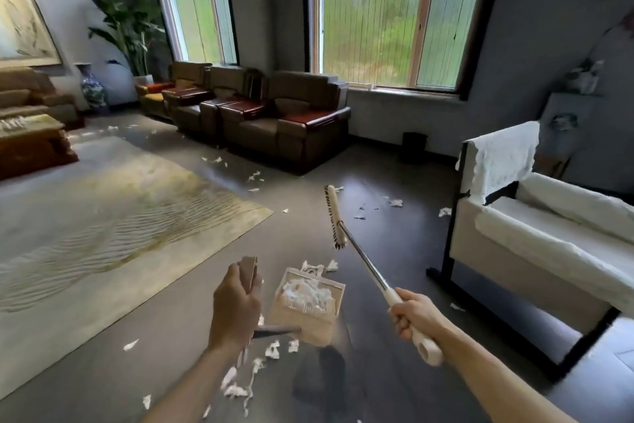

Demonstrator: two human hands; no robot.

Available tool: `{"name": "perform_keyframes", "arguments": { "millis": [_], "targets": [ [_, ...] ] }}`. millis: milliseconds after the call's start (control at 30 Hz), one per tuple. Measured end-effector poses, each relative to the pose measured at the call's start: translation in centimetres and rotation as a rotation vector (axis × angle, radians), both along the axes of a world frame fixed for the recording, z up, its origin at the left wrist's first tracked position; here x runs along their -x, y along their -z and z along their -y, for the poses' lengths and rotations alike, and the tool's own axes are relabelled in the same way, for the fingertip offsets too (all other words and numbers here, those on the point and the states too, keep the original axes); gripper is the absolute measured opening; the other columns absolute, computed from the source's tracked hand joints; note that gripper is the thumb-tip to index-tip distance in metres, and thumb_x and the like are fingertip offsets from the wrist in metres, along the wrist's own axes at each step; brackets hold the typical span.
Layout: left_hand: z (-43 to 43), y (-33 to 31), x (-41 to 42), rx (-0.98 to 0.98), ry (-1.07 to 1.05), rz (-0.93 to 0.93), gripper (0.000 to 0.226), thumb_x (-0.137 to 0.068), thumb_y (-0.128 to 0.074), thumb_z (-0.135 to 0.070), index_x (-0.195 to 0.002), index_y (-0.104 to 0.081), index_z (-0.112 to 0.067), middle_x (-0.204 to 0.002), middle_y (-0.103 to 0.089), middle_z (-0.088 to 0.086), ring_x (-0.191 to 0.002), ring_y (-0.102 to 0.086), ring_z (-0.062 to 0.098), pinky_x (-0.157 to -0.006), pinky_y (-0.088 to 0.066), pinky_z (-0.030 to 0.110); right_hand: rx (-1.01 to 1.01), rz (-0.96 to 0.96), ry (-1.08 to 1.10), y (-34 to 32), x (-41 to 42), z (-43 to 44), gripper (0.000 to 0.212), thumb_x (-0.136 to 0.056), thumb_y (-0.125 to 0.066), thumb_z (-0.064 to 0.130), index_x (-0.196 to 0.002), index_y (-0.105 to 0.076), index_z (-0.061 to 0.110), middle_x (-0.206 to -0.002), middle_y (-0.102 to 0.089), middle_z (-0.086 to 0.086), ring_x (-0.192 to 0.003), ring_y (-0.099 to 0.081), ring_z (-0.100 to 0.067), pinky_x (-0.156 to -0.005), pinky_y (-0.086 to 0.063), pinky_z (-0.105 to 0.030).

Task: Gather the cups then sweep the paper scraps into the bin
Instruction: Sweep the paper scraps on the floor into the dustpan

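Note:
My left hand [235, 309] grips the handle of a beige dustpan [307, 316], which hangs above the floor with a heap of white paper scraps [307, 294] inside. My right hand [413, 318] grips the pale handle of a broom; its metal shaft runs up-left to the brush head [335, 217], raised off the floor. Loose paper scraps [240, 385] lie on the dark floor below my left arm, and others [255, 177] are scattered toward the sofas. A small dark bin [414, 145] stands by the far wall under the window. No cups are in view.
A large pale rug [113, 217] covers the floor at left. Brown armchairs [284, 117] line the far wall. A white cushioned chair with black frame [535, 230] stands at right. A low table [31, 145] is at far left.

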State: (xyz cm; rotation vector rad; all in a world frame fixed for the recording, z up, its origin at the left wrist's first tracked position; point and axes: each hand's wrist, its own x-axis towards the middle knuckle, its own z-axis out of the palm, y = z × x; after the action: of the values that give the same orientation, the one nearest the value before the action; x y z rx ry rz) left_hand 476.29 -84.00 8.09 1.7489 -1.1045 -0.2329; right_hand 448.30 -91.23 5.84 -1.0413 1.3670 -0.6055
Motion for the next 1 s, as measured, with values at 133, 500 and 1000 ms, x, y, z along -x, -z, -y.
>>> {"name": "perform_keyframes", "arguments": {
  "millis": [133, 500, 1000],
  "targets": [
    [13.0, -2.8, -5.4, 0.003, 0.079, 0.063, 0.01, -0.091, -0.059, -0.016, -0.094, -0.053, -0.009, -0.077, -0.055, 0.003, -0.069, -0.052, 0.019, -0.061, -0.033, 0.025, -0.004, 0.025, 0.067, -1.4, -4.8, 11.0, 0.04, -0.087, -0.038, -0.014, -0.127, -0.039, -0.015, -0.053, -0.041, -0.006, -0.034, -0.035, -0.008, -0.031, -0.028, -0.015],
    [48.3, -2.2, -13.6, -0.023, 0.186, 0.117, 0.019, -0.089, -0.062, -0.015, -0.079, -0.047, -0.011, -0.064, -0.047, -0.004, -0.057, -0.044, 0.007, -0.05, -0.027, 0.014, 0.01, 0.083, 0.174, 0.9, -11.1, 43.1, 0.024, -0.086, -0.041, -0.012, -0.084, -0.052, 0.009, -0.048, -0.045, 0.0, -0.035, -0.036, -0.008, -0.032, -0.03, -0.015],
    [92.3, -3.3, -20.2, 0.055, 0.417, 0.063, 0.04, -0.091, -0.059, -0.017, -0.129, -0.046, -0.021, -0.102, -0.06, -0.004, -0.086, -0.058, 0.014, -0.072, -0.044, 0.023, 0.003, 0.149, 0.337, -2.2, -18.7, 83.0, 0.026, -0.088, -0.037, -0.015, -0.082, -0.044, 0.01, -0.058, -0.037, -0.005, -0.033, -0.033, -0.006, -0.03, -0.026, -0.012]
  ]
}}
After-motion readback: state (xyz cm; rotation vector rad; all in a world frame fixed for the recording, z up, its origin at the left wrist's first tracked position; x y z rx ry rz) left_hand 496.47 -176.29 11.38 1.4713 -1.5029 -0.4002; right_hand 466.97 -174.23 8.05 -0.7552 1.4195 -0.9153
